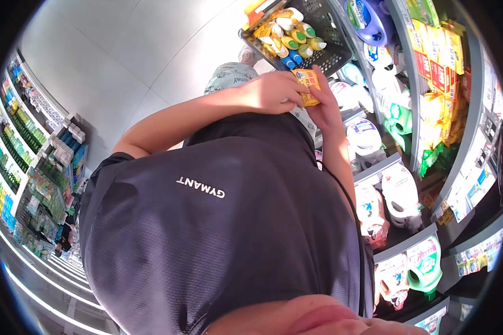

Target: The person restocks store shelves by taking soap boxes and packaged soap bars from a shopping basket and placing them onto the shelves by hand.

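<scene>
A small yellow packet [307, 88] with red and white print is held up in front of my waist. My right hand [325, 109] grips it from the right side, with the thumb up along its edge. From the left, my left hand [276, 92] has its curled fingers on the packet's near face. Part of the packet is covered by those fingers, and its exact kind is too small to read. Just beyond both hands stands a black perforated basket [336, 47] with several yellow, white, green and blue bottles [293, 39] in it.
Shelves on the right carry detergent jugs [399, 190], a purple bottle [369, 22] and yellow packs [437, 120], with price labels along their edges. Stocked shelves [25, 123] also line the far left. Pale tiled floor [123, 44] lies between.
</scene>
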A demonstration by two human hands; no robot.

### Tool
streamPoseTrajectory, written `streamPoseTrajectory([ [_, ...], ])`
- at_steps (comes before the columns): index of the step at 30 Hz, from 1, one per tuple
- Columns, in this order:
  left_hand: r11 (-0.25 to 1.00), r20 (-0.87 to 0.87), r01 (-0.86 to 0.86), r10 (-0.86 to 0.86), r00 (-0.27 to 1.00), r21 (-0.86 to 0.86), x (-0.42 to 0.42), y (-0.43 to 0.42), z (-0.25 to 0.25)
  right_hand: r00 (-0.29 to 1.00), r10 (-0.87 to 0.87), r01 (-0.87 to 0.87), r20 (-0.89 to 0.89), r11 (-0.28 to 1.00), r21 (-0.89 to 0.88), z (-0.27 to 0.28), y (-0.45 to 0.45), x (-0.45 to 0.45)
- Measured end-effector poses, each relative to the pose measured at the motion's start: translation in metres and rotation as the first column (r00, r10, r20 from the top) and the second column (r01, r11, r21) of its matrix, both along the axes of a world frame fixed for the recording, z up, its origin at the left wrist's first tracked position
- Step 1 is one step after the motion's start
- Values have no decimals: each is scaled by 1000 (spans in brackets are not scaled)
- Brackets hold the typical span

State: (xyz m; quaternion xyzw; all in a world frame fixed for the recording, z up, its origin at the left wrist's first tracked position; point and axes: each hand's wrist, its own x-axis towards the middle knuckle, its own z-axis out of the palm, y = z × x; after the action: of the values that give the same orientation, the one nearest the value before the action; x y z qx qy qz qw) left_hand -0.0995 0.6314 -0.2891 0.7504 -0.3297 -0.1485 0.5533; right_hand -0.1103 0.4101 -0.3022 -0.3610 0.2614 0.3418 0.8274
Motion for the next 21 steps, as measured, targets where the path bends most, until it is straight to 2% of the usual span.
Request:
streamPoseTrajectory([
  [3,975,-157,-210,220,963,76,6,21,22,977,188,-167,100,968,-188,31,-3,7],
  [4,921,-142,-361,381,914,146,1,23,24,966,244,-225,84,956,-189,34,-6,9],
  [7,936,-563,-302,351,748,183,5,24,33,943,319,-280,91,914,-294,49,-11,7],
  [8,946,-606,-320,287,742,57,2,19,25,927,365,-312,86,879,-361,53,-14,6],
  [11,991,-787,-130,97,609,21,16,11,49,896,420,-318,140,831,-456,80,-10,8],
  [12,978,-787,-207,138,602,13,13,3,49,903,397,-286,165,842,-457,84,-11,7],
  [15,972,-799,-233,164,579,31,17,-9,59,942,266,-163,203,894,-418,97,-23,7],
  [16,957,-817,-290,151,556,-21,19,-16,66,951,209,-112,227,919,-377,86,-33,5],
  [19,970,-769,-225,70,636,-97,28,-32,62,958,95,7,270,935,-354,83,-52,-1],
  [21,927,-796,-325,51,604,-187,29,-54,71,956,54,37,287,953,-301,93,-66,-3],
])
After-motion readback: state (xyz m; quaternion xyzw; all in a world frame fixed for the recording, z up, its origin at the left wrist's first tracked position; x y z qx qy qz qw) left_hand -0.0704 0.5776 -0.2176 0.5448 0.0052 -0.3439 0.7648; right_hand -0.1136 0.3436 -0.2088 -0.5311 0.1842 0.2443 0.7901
